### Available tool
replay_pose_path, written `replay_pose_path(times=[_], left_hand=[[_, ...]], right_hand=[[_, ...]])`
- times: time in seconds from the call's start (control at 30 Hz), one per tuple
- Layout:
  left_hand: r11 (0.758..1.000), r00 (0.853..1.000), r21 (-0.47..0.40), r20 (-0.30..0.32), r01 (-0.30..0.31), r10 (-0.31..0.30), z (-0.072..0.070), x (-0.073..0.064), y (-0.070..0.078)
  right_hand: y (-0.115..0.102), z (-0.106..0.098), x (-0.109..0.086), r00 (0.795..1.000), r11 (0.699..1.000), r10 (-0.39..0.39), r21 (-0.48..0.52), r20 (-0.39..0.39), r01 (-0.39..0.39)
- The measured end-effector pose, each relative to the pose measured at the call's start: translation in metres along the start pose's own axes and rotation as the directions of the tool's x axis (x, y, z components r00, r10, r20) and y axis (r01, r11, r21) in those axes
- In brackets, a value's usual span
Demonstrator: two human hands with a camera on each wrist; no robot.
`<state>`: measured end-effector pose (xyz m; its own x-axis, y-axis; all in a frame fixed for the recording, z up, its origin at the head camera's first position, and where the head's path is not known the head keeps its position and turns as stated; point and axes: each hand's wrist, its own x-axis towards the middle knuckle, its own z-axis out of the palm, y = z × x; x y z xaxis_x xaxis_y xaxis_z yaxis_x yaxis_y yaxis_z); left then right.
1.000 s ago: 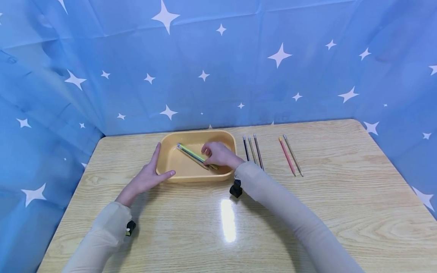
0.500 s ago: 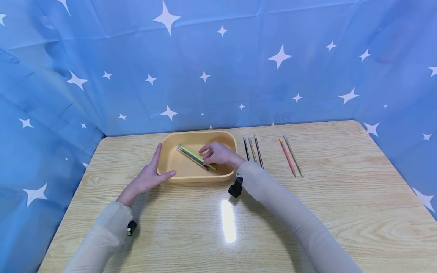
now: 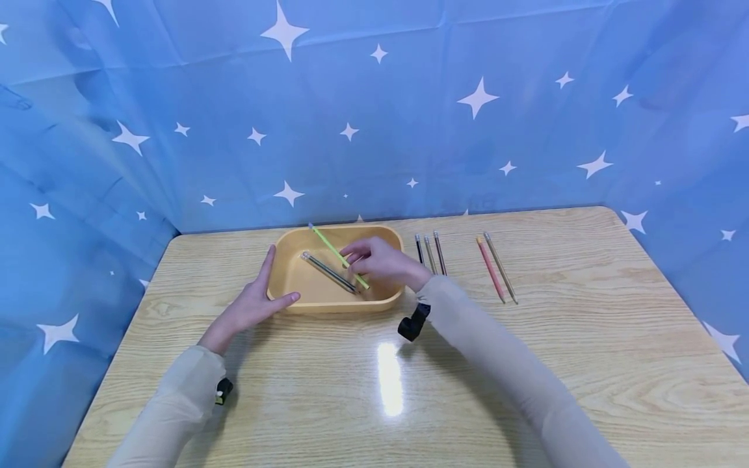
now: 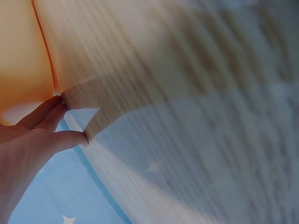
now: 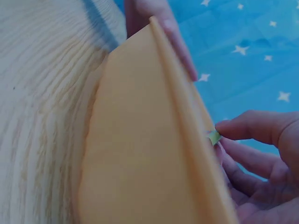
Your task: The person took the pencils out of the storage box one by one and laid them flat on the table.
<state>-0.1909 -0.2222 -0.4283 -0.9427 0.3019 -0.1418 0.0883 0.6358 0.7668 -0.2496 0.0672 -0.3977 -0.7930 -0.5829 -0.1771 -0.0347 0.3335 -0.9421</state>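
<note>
In the head view, a shallow orange-yellow tray (image 3: 316,305) lies toward the back of the table. My left hand (image 3: 248,305) rests against its left end, thumb and fingers spread straight at the rim. Over the tray, my right hand (image 3: 383,261) pinches a yellow-green pencil (image 3: 329,245) between thumb and fingertips. That pencil slants, its far end above the back rim. Below it, dark pencils (image 3: 330,273) lie side by side on the tray floor. In the right wrist view, the tray wall (image 5: 135,126) hides most of the pinched pencil; only a short green piece (image 5: 214,137) shows by the thumb.
Right of the tray, three pencils (image 3: 440,253) lie in a row on the table (image 3: 585,338), their near ends partly behind the right arm. Farther right are a red pencil (image 3: 490,268) and a gold-brown pencil (image 3: 500,266). A blue star-patterned curtain (image 3: 404,130) backs the table.
My right hand has lifted the yellow-green pencil off the others and tilted it, its far end rising toward the back rim. The left hand has stayed at the tray.
</note>
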Motion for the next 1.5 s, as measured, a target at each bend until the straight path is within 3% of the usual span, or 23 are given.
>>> replay_pose_path(times=[0.17, 0.43, 0.77, 1.2, 1.5], left_hand=[[1.000, 1.000, 0.008, -0.001, -0.004, 0.004, 0.000, 0.000, -0.001], [1.000, 1.000, 0.009, -0.007, -0.009, 0.009, 0.001, -0.001, 0.000], [1.000, 1.000, 0.007, -0.007, -0.026, 0.026, 0.001, -0.003, 0.002], [0.999, 0.999, 0.018, -0.010, -0.031, 0.031, 0.001, -0.001, 0.001], [0.999, 0.999, 0.014, -0.012, -0.031, 0.031, 0.002, -0.001, 0.001]], right_hand=[[-0.007, -0.007, -0.010, 1.000, 0.997, -0.018, 0.079, 0.009, 0.017], [-0.007, -0.022, -0.033, 1.000, 0.994, -0.022, 0.109, -0.008, 0.023], [0.021, -0.043, -0.076, 0.990, 0.994, -0.009, 0.110, -0.139, 0.025], [0.057, -0.070, -0.124, 0.941, 0.994, 0.075, 0.101, -0.331, -0.043], [0.076, -0.075, -0.136, 0.904, 0.993, 0.096, -0.020, -0.416, -0.115]])
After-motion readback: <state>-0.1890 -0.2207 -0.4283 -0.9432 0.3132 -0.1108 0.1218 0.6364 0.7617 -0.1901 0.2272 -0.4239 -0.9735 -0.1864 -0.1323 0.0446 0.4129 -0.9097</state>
